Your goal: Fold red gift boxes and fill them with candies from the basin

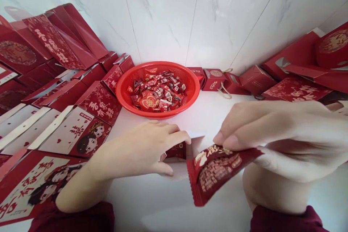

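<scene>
Between the fingers and thumb of my right hand (280,141) is a dark red candy packet (220,170) with gold print, held in the air close to the camera. My left hand (138,148) grips the side of a small open box (197,146), its fingers over the edge. Inside that box lies a red packet (176,151), partly hidden by my left hand. Behind my hands stands a red plastic basket (191,103) holding many small wrapped candies (163,92).
Red gift boxes (95,105) crowd the left side, some with their tops open. More red boxes (296,88) stand at the right and along the white marbled wall (163,14). A cord loop (225,90) lies beside the boxes behind.
</scene>
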Motion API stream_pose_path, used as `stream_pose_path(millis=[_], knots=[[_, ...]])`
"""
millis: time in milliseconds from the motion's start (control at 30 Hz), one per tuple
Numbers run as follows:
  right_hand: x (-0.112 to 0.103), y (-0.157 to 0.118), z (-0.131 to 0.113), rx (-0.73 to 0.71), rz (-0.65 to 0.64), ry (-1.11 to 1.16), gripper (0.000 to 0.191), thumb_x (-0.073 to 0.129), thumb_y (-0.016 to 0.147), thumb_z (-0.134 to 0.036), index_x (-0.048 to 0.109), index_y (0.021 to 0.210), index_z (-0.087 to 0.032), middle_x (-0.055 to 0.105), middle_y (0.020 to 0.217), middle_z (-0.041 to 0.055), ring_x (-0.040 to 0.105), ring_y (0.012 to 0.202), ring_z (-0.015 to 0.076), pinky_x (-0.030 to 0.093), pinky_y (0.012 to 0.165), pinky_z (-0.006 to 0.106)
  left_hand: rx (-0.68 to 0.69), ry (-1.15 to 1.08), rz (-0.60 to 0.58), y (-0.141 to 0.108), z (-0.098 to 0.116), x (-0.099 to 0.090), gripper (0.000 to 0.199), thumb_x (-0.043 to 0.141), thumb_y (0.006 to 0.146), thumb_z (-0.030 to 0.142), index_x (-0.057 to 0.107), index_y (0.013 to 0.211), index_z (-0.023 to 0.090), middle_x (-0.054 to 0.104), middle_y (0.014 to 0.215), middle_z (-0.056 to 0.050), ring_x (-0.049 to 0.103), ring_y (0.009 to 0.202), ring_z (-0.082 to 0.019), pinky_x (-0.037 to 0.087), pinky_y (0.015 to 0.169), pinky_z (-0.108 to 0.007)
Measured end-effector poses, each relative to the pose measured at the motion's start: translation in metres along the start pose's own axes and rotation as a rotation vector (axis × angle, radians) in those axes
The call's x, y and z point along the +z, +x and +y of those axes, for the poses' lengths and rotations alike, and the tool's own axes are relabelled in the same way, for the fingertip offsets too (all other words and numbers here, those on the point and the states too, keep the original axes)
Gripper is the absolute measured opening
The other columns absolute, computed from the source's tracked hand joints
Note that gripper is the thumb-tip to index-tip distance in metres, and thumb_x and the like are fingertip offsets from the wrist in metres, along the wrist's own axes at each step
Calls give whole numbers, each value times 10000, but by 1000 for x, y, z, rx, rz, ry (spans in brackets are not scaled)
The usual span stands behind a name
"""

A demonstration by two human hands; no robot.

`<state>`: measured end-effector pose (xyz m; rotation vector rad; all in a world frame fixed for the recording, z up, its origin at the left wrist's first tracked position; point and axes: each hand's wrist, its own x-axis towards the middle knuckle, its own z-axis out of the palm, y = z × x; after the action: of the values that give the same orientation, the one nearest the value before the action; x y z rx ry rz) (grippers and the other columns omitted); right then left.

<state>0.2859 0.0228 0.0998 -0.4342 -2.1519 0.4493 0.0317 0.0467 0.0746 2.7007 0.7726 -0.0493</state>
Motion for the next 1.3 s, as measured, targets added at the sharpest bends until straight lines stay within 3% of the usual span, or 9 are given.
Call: stream_pose_path(millis=[100,233,400,733,867,967,1100,1200,1300], knots=[[4,1,1,20,-59,28,174,617,891,-109,680,1016,-212,733,880,30,693,807,166,576,696,283,24,-25,-5,1,-1,0,356,672,841,461,590,1137,279,644,1014,-28,635,958,-236,460,837,-304],[13,5,7,91,-256,-91,149,567,947,-152,665,1043,-209,718,935,37,670,845,139,531,754,249,13,-10,-29,3,-2,-2,382,695,818,459,589,1136,277,643,1056,-35,623,1019,-249,459,884,-325],[24,6,15,124,-408,-152,152,523,979,-177,665,1032,-189,690,881,29,610,781,125,462,704,239,-40,7,-50,4,-1,-4,362,713,803,435,607,1105,264,644,1035,-36,643,969,-246,482,828,-317],[19,7,14,196,-389,-147,161,518,980,-229,667,1024,-189,687,979,57,626,836,145,474,750,261,7,3,-34,4,-4,-2,509,700,821,415,518,1275,274,634,1154,-50,639,1040,-259,497,858,-333],[21,7,21,319,-418,-203,93,592,917,-227,682,926,-202,633,1172,84,629,954,190,491,831,313,54,25,12,6,-10,-7,305,630,877,286,583,1178,274,626,1188,-33,621,1056,-228,489,875,-316],[26,5,31,496,-544,-198,108,631,875,-259,679,963,-220,663,1050,59,632,899,210,505,809,346,-11,55,37,5,-13,-19,213,586,900,283,624,1108,264,645,1127,-22,630,985,-202,495,821,-290],[32,5,39,585,-588,-159,184,628,861,-277,649,1033,-215,670,1057,49,632,897,216,505,784,347,-245,46,284,-8,-33,-36,251,567,902,397,645,1105,273,679,1145,6,640,1011,-203,502,866,-305],[36,5,40,593,-567,-146,281,621,873,-302,609,1135,-202,653,1144,68,631,959,230,499,827,362,-559,84,585,-22,-70,-44,358,542,881,504,651,1092,236,717,1098,0,651,998,-218,506,909,-356],[39,5,39,612,-568,-150,344,605,887,-316,576,1207,-194,626,1215,88,627,1023,250,490,873,382,-781,152,733,-31,-114,-45,411,502,858,486,646,1045,150,725,1005,-14,664,916,-195,514,919,-346]])
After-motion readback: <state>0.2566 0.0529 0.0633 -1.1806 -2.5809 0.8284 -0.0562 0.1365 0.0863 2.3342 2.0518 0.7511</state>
